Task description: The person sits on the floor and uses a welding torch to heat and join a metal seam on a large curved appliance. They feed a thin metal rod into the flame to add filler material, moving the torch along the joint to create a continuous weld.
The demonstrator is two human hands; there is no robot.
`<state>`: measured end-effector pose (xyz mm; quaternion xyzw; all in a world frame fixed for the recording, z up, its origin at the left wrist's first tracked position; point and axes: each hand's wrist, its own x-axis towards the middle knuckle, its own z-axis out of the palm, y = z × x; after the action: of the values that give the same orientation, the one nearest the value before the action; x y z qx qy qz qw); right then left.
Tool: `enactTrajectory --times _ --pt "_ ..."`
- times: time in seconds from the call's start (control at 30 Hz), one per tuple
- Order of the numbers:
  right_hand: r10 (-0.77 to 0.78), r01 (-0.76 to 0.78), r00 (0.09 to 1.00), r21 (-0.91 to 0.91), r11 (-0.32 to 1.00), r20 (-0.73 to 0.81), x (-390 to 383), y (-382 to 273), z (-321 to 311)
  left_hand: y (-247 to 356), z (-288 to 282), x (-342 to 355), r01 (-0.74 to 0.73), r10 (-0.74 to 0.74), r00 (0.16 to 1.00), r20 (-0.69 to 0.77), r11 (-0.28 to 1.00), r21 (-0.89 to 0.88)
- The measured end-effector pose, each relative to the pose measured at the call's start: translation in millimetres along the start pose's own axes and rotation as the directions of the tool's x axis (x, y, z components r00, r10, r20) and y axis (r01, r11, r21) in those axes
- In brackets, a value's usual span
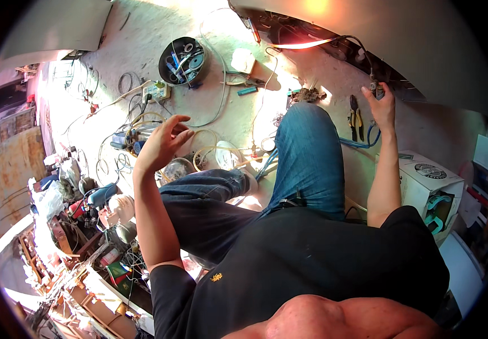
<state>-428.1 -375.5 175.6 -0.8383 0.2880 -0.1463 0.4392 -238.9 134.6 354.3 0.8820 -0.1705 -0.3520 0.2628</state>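
At the right, my right hand [384, 107] has its thumb and fingers around a small metal fitting [374, 86] at the end of a dark hose [362, 50]. The hose bends up and left to the open underside of a large pale casing [424, 45]. The fingers partly cover the fitting, so its exact kind is unclear. My left hand [167, 141] hangs above the floor at the left, its fingers loosely bent and apart, with nothing in them. Cables and a coil of yellowish tubing [203, 148] lie beneath and beside it.
Pliers [357, 118] lie near my knee, beside blue hoses [362, 142]. Farther off are a black bowl [163, 59] of tools and parts, a power strip [158, 90] and more pliers [246, 81]. A white carton [413, 172] stands right; piled clutter [91, 220] fills the left.
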Motion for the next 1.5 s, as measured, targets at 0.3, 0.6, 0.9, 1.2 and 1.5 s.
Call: enactTrajectory --times 0.3,0.6,0.9,1.2,1.5 --pt "0.041 -0.048 0.993 -0.059 0.997 -0.112 -22 1 -40 -64 -28 101 0.073 -0.071 0.997 0.029 0.996 -0.055" --pt "0.153 -0.168 0.972 -0.075 0.983 -0.179 -62 0 -87 17 144 217 -0.382 0.211 0.753 0.623 0.911 0.154" --pt "0.054 -0.048 0.953 0.027 0.998 -0.297 -135 18 -56 -51 373 309 -0.254 0.128 0.955 0.267 0.818 0.516" --pt "0.290 -0.197 0.894 0.281 0.939 -0.342 -137 29 -65 -53 386 302 -0.203 0.186 0.952 0.242 0.978 0.044" --pt "0.138 -0.020 0.910 0.291 0.957 -0.391 -105 33 -53 59 301 235 -0.628 0.571 0.713 0.407 0.778 0.009"
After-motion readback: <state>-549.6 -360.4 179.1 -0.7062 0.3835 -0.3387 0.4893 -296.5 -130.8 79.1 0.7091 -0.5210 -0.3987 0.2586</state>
